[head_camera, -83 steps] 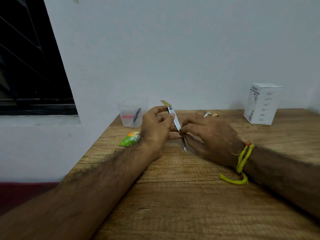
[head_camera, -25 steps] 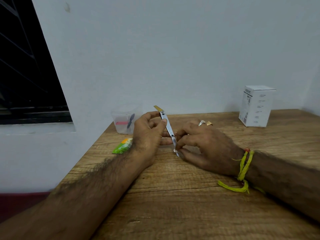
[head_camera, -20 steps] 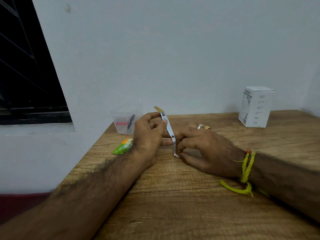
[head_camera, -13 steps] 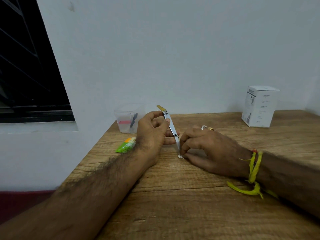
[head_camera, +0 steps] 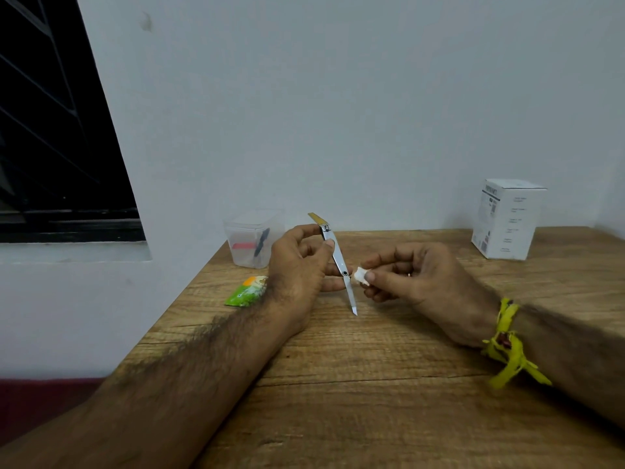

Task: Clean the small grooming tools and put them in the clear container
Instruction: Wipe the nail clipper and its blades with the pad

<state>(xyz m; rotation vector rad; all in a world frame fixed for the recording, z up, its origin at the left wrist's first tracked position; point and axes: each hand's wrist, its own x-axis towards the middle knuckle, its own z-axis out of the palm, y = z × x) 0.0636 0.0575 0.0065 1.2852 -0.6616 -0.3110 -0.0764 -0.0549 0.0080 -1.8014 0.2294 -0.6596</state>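
Note:
My left hand (head_camera: 297, 269) grips a metal nail clipper (head_camera: 334, 255) with its thin blade folded out and pointing down at the table, its gold lever end up. My right hand (head_camera: 416, 275) pinches a small white wad (head_camera: 360, 275) between thumb and fingers, just right of the blade near its pivot. The clear container (head_camera: 252, 236) stands at the table's far left corner, behind my left hand. It holds a red tool and a black tool.
A green and orange sachet (head_camera: 248, 291) lies on the wooden table (head_camera: 372, 384) left of my left wrist. A white carton (head_camera: 505, 218) stands at the back right by the wall. A dark window is on the left.
My right hand has come off the lower blade and moved right and up with the white wad. The blade tip is now uncovered. My left hand keeps the clipper in place.

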